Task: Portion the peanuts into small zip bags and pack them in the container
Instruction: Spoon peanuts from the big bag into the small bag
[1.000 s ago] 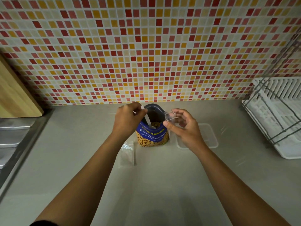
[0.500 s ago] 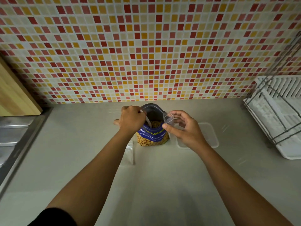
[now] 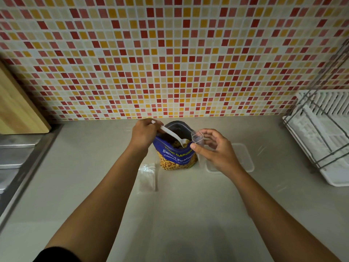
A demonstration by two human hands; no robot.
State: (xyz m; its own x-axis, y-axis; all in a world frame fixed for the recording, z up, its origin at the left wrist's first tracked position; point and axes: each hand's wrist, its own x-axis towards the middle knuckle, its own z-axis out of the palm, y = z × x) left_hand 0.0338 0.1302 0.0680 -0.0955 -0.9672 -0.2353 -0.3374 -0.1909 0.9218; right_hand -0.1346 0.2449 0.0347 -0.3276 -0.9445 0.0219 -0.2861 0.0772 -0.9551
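Observation:
A blue bag of salted peanuts (image 3: 176,157) stands open on the counter near the tiled wall. My left hand (image 3: 144,134) grips the handle of a white plastic spoon (image 3: 172,136), whose bowl holds peanuts just above the bag's mouth. To the right of the bag, my right hand (image 3: 215,150) pinches a small clear zip bag (image 3: 197,139) with its mouth held open beside the spoon. A clear plastic container (image 3: 243,159) lies on the counter behind my right hand, partly hidden by it. Spare clear zip bags (image 3: 147,176) lie flat left of the peanut bag.
A wooden cutting board (image 3: 17,110) leans against the wall at the left above a steel sink edge (image 3: 17,157). A white dish rack with a wire frame (image 3: 323,133) stands at the right. The grey counter (image 3: 179,214) stretches toward me.
My left hand has lifted the spoon out of the peanut bag with peanuts on it and swung its bowl right toward the small zip bag. My right hand has barely moved.

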